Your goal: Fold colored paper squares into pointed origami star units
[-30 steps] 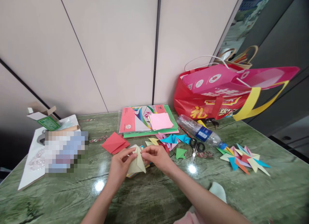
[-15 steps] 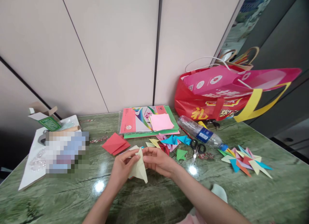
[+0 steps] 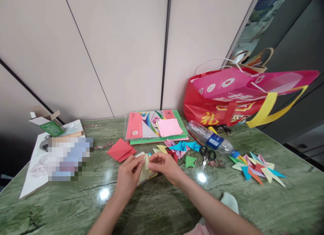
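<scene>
Between my hands is a pale yellow folded paper (image 3: pixel 146 163), its pointed tip upward. My left hand (image 3: pixel 129 172) pinches its left side with thumb and fingers. From the right, my right hand (image 3: pixel 164 165) closes thumb and fingers on its other edge. Beneath it lies a stack of coloured paper (image 3: pixel 149 177), partly hidden by the hands. Red folded paper (image 3: pixel 121 150) rests to the left of my left hand. Beyond my right hand are blue folded pieces (image 3: pixel 182 146), a green folded piece (image 3: pixel 190 161) and black-handled scissors (image 3: pixel 206 155).
At the back lie packs of coloured paper (image 3: pixel 136 125) with pink square sheets (image 3: pixel 170 127) on top. A clear plastic bottle (image 3: pixel 199 130) lies before a red bag (image 3: pixel 192 103). Folded paper pieces (image 3: pixel 258 169) are joined at the right. An opened green-and-white box (image 3: pixel 52 127) stands left.
The pale yellow paper's lower flap no longer hangs down toward me; the paper looks narrower and more upright. My right hand's fingers have curled closer, showing more of the stack beneath.
</scene>
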Motion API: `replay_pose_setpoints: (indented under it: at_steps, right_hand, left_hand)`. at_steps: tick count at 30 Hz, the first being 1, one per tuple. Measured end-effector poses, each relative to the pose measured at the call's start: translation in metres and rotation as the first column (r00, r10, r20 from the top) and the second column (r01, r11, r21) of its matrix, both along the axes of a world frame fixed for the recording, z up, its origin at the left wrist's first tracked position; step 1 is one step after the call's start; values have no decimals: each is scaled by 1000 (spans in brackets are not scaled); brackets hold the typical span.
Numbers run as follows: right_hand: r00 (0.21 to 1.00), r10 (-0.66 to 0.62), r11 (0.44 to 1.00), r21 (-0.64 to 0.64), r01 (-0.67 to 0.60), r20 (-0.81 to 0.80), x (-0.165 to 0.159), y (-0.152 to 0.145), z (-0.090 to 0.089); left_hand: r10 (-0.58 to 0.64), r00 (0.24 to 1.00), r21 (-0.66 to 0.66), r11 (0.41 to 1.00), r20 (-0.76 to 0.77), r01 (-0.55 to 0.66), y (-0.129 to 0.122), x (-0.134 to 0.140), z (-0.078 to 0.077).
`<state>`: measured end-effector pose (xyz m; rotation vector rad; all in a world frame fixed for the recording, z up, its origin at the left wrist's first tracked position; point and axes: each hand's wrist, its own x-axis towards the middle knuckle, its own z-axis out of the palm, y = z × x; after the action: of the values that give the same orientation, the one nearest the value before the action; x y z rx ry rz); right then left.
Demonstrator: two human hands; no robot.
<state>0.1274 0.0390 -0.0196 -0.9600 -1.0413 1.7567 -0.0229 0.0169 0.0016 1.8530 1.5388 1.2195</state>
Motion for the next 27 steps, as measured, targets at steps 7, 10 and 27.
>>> replay_pose_setpoints:
  at_steps: [7,10,27]
  right_hand:
    - [996,51,998,42,-55,79,0,-3,-1]
    - [992,39,995,90,-50,123,2,-1,-2]
    - [977,-60,953,303,-6,207,3,1,-3]
  left_hand:
    - [-31,999,-60,998,36,33,-2,3,-5]
    - [-22,980,-233,970,196,68,-1,4,-4]
    - [69,973,-220,975,222,-19,2,0,-9]
